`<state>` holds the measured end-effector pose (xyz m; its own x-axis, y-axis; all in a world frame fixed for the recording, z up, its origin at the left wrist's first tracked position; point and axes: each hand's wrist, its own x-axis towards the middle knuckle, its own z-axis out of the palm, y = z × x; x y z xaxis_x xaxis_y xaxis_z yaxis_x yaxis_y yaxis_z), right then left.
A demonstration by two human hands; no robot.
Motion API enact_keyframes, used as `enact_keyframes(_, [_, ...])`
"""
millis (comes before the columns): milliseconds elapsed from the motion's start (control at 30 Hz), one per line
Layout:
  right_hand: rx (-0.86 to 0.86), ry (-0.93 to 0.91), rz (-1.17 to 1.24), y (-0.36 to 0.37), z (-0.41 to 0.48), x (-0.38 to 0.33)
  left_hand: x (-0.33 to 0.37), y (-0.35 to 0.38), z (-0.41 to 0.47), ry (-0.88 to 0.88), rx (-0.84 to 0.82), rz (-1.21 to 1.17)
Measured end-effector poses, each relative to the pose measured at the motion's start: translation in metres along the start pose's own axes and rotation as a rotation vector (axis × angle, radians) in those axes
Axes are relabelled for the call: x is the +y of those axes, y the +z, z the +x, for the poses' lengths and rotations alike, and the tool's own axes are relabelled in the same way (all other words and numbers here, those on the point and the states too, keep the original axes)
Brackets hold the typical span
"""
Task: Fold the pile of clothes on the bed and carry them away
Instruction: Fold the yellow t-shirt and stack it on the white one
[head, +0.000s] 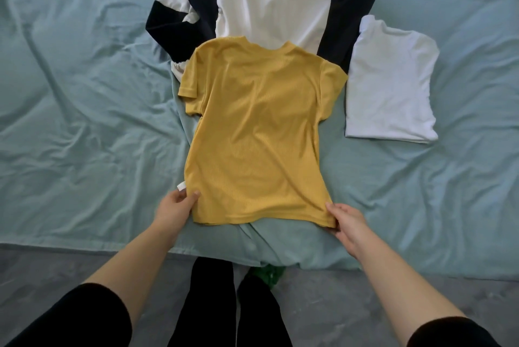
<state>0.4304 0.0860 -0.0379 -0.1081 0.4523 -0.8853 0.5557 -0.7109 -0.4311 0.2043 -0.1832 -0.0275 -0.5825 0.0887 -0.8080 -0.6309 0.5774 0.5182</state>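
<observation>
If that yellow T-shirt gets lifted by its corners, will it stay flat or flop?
Probably flops: the yellow T-shirt is thin, rippled cloth lying limp. Likely light too: left hand and right hand each pinch only a hem corner.

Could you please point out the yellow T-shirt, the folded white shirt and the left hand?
yellow T-shirt (258,133), head view, middle of body
folded white shirt (390,85), head view, top layer centre
left hand (175,208), head view, back of hand

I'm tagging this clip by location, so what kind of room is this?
Probably a bedroom: a bed covered by a rumpled pale green sheet, a yellow T-shirt spread flat on it, and a folded white top beside that.
</observation>
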Motion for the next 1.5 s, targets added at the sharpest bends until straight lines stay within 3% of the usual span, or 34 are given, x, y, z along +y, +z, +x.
enact_keyframes(167, [0.182, -0.218, -0.215, -0.022, -0.009, 0.013, -0.016, -0.010, -0.012, 0.022, 0.155, 0.050])
enact_keyframes(233, [0.208, -0.216, -0.308, -0.031, -0.011, 0.023, -0.025, -0.014, -0.017, 0.004, 0.151, 0.024])
enact_keyframes(433, [0.223, -0.187, -0.259, -0.045, -0.009, 0.038, -0.046, -0.019, -0.029, -0.055, 0.087, -0.030])
enact_keyframes(600, [0.261, -0.230, -0.558, -0.046, -0.015, 0.036, -0.055, -0.018, -0.035, -0.087, 0.105, 0.172])
enact_keyframes(667, [0.355, -0.380, -0.819, -0.041, -0.020, 0.028, -0.047, -0.011, -0.037, 0.020, 0.204, 0.359])
enact_keyframes(733, [0.411, -0.655, -1.081, -0.024, -0.025, 0.018, -0.035, 0.004, -0.036, 0.267, 0.323, 0.641])
enact_keyframes(833, [0.232, -0.952, -1.267, 0.030, -0.021, 0.003, -0.012, 0.045, -0.027, 0.659, 0.188, 0.887])
enact_keyframes(967, [0.034, -1.013, -1.627, 0.066, 0.004, 0.017, -0.018, 0.076, 0.001, 0.779, -0.062, 1.251])
enact_keyframes(1133, [-0.080, -0.974, -1.953, 0.040, 0.016, 0.024, -0.028, 0.053, 0.013, 0.812, -0.233, 1.407])
enact_keyframes(1233, [-0.114, -0.945, -1.947, 0.043, 0.007, 0.008, -0.009, 0.043, 0.007, 0.806, -0.264, 1.299])
enact_keyframes(1400, [-0.126, -0.987, -1.755, 0.095, -0.008, -0.028, 0.053, 0.017, 0.025, 0.596, 0.146, 0.538])
enact_keyframes(1500, [-0.122, -1.039, -1.681, 0.145, -0.007, -0.050, 0.091, 0.004, 0.056, 0.475, 0.214, 0.362])
